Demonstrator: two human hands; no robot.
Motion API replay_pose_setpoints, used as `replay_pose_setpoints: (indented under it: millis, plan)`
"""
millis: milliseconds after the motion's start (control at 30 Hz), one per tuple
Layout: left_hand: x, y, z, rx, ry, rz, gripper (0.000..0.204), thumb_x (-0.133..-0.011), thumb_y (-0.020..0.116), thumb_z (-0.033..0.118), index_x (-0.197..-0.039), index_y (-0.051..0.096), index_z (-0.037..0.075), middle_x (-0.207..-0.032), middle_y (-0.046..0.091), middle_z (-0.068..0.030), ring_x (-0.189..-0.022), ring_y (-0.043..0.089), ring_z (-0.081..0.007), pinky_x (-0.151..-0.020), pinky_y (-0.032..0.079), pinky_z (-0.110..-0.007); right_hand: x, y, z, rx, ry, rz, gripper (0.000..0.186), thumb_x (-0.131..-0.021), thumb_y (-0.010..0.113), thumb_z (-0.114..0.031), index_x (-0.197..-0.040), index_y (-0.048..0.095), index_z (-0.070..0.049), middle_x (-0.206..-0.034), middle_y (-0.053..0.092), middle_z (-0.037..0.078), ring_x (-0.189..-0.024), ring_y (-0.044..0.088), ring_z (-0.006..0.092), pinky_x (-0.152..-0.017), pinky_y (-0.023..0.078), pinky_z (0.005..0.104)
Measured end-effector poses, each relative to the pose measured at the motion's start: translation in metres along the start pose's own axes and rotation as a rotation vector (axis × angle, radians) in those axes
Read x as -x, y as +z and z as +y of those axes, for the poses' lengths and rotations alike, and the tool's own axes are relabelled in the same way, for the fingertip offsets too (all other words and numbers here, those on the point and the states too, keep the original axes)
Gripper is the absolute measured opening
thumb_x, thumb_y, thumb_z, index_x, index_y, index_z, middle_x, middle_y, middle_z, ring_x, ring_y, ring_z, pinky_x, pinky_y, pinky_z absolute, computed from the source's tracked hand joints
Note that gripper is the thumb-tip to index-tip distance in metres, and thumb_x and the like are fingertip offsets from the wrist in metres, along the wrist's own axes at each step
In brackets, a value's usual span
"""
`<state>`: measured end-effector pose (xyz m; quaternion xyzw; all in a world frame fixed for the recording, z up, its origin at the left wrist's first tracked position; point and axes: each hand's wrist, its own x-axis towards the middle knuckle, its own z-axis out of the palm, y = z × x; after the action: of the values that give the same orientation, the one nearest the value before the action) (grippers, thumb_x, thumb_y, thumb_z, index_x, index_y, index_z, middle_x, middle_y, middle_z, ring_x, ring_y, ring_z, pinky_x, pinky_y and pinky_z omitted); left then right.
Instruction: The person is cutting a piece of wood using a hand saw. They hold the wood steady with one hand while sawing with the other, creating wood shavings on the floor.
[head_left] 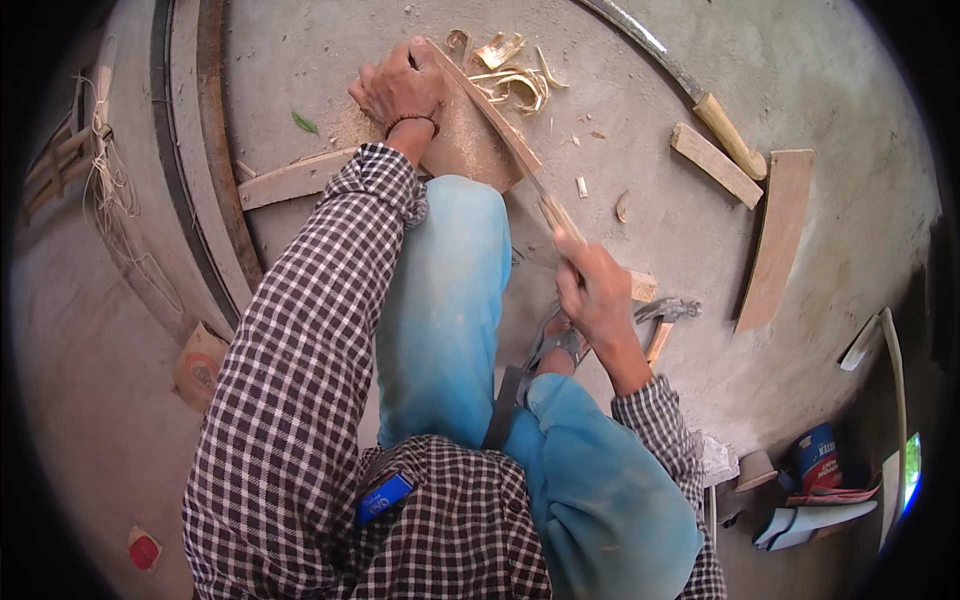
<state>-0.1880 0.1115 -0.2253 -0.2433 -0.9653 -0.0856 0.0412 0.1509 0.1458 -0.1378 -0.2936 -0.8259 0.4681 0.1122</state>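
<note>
My left hand [400, 88] presses down on the far end of a flat brown wooden board [468, 145] that lies on the concrete floor in front of my knee. My right hand [598, 292] is closed around the pale handle of a narrow blade tool [550, 205], whose blade lies along the board's right edge. Curled wood shavings [510, 75] are piled just beyond the board. My knees in blue trousers fill the middle of the view and hide the board's near end.
A pale plank [290, 180] lies left of the board. To the right are a wood block [715, 165], a curved board [775, 235], a long blade with a wooden handle [730, 135] and a hammer [668, 310]. A blue can [818, 455] stands at lower right.
</note>
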Motion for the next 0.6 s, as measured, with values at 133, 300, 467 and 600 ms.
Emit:
replay_pose_setpoints:
  millis: [133, 300, 467, 600]
  plan:
    - [-0.002, -0.001, -0.002, -0.020, 0.014, 0.037, 0.043, -0.104, 0.052, 0.047, -0.101, 0.081, 0.016, -0.084, 0.075, -0.0070, -0.099, 0.059, -0.0276, -0.101, 0.034, -0.044, 0.050, -0.020, 0.004, 0.014, -0.022, 0.015, 0.053, -0.082, 0.073, -0.004, -0.134, 0.068, -0.014, -0.079, 0.054, 0.008, -0.058, 0.056, 0.0216, -0.052, 0.049, 0.0361]
    - [-0.004, -0.011, 0.009, -0.008, -0.037, -0.120, 0.049, -0.105, 0.045, 0.051, -0.123, 0.077, 0.018, -0.105, 0.075, -0.0119, -0.112, 0.060, -0.0305, -0.106, 0.032, -0.045, -0.014, 0.017, 0.006, -0.050, 0.012, 0.017, 0.052, -0.084, 0.072, 0.001, -0.134, 0.069, -0.014, -0.073, 0.052, 0.008, -0.058, 0.055, 0.0203, -0.054, 0.047, 0.0348]
    - [-0.008, -0.013, 0.005, -0.027, -0.055, -0.123, 0.049, -0.105, 0.045, 0.051, -0.123, 0.077, 0.019, -0.106, 0.075, -0.0142, -0.114, 0.060, -0.0314, -0.107, 0.032, -0.046, 0.033, -0.021, 0.006, 0.012, 0.028, -0.021, 0.051, -0.083, 0.072, -0.002, -0.132, 0.070, -0.014, -0.078, 0.056, 0.008, -0.059, 0.058, 0.0198, -0.052, 0.049, 0.0355]
    - [-0.012, 0.001, -0.009, -0.084, -0.053, -0.104, 0.049, -0.105, 0.045, 0.051, -0.121, 0.078, 0.018, -0.104, 0.075, -0.0154, -0.114, 0.061, -0.0327, -0.108, 0.032, -0.047, 0.020, -0.007, 0.014, 0.014, 0.012, -0.034, 0.052, -0.083, 0.073, -0.003, -0.134, 0.068, -0.014, -0.078, 0.057, 0.009, -0.060, 0.059, 0.0209, -0.053, 0.049, 0.0358]
